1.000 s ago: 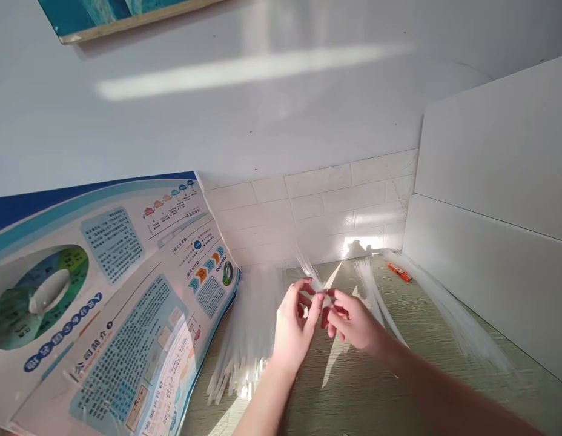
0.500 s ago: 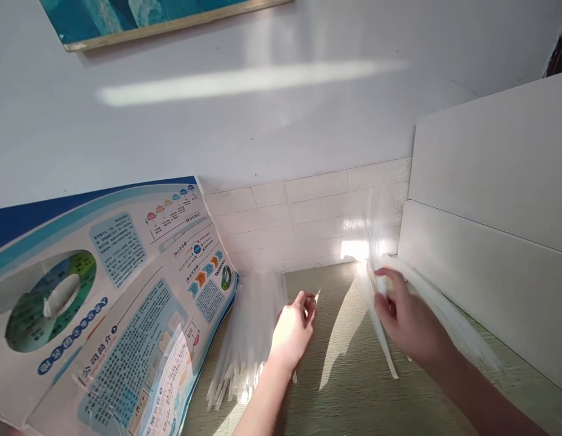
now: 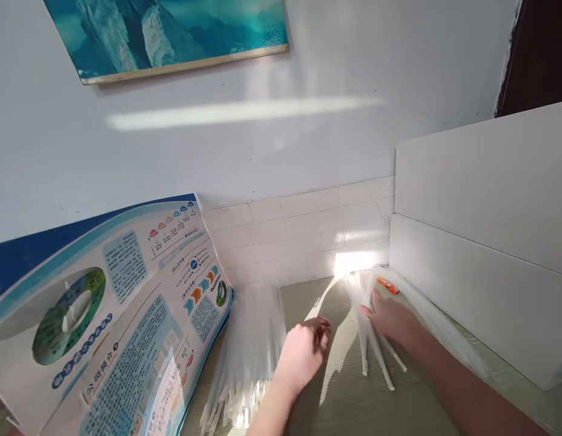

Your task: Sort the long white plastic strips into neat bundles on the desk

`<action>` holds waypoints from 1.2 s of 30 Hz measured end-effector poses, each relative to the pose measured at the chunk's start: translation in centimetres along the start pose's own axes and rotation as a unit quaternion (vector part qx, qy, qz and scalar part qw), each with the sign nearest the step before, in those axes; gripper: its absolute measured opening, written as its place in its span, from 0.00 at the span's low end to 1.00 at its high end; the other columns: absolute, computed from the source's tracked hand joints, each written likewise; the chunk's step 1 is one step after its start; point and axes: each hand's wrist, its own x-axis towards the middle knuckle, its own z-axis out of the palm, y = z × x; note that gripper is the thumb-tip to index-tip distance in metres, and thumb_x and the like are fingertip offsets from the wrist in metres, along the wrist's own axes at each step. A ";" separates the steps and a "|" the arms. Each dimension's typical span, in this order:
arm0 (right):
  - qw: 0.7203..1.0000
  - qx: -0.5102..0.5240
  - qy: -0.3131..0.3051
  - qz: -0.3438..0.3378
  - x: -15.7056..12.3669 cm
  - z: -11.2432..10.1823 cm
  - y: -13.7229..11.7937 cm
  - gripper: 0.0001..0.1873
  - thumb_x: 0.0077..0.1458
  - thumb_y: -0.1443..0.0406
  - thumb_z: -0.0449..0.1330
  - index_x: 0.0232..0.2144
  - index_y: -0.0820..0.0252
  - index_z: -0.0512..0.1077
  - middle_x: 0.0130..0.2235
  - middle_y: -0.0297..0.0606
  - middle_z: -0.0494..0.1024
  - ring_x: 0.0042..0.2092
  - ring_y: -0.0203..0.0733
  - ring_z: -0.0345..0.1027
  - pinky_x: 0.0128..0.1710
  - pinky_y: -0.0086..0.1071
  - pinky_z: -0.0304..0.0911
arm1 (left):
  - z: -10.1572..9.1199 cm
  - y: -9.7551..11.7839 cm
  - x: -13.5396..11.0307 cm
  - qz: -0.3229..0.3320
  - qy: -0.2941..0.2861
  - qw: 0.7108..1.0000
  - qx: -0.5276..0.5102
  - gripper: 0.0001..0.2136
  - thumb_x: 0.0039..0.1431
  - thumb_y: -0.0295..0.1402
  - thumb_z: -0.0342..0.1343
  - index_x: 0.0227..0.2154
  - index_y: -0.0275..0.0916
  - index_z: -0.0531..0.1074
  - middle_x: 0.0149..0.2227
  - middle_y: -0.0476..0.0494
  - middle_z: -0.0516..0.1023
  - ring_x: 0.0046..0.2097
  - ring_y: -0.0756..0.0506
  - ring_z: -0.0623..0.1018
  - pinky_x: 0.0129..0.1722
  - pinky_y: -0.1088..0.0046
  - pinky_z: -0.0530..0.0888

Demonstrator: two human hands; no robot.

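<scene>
My left hand [image 3: 303, 354] hovers over the tabletop with its fingers curled in, beside a large pile of translucent white plastic strips [image 3: 247, 357]. Whether anything is between its fingers I cannot see. My right hand [image 3: 390, 321] lies flat with fingers stretched on a smaller fan of the same strips [image 3: 369, 339] near the back right corner, pressing them onto the table.
A big printed poster board [image 3: 112, 321] leans on the left. A small orange object [image 3: 388, 285] lies by the white panels [image 3: 481, 242] on the right. More strips [image 3: 444, 330] run along those panels. The greenish wood-grain table [image 3: 353, 399] meets a tiled wall [image 3: 308, 230].
My right hand swung right with a strip and has come down flat on the small fan of strips. My left hand curled shut and sank a little. The view tilted up.
</scene>
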 end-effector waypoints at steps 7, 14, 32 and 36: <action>0.997 0.069 -0.013 -0.037 0.8 2.7 0.4 0.36 0.65 0.46 0.48 0.65 0.63 0.55 0.35 0.44 0.78 0.39 0.52 0.75 0.34 0.35 0.59 | 2.7 2.7 -0.1 0.209 -0.129 0.968 -0.054 0.10 0.66 0.35 0.56 0.45 0.45 0.79 0.46 0.46 0.82 0.49 0.44 0.77 0.55 0.69 0.69; 0.993 0.087 -0.013 -0.078 1.0 3.3 0.5 0.38 0.59 0.51 0.58 0.65 0.64 0.56 0.50 0.54 0.76 0.51 0.59 0.71 0.44 0.41 0.63 | 3.1 2.8 -0.4 0.174 -0.152 0.972 -0.038 0.22 0.58 0.42 0.65 0.55 0.49 0.74 0.54 0.46 0.77 0.57 0.40 0.73 0.60 0.64 0.68; 0.987 0.155 0.026 -0.042 2.4 4.0 1.7 0.20 0.64 0.58 0.50 0.54 0.62 0.66 0.29 0.36 0.75 0.35 0.45 0.72 0.35 0.34 0.60 | 2.0 2.6 -0.4 0.044 -0.101 0.990 0.083 0.17 0.60 0.48 0.61 0.49 0.50 0.75 0.46 0.47 0.80 0.46 0.41 0.79 0.49 0.67 0.72; 0.986 0.159 0.029 -0.046 2.4 4.1 1.7 0.18 0.63 0.59 0.50 0.51 0.60 0.68 0.28 0.36 0.73 0.36 0.46 0.71 0.36 0.34 0.60 | -2.9 -1.8 0.3 -0.170 -0.005 0.970 0.175 0.06 0.62 0.35 0.55 0.39 0.41 0.74 0.32 0.42 0.79 0.33 0.40 0.77 0.33 0.67 0.68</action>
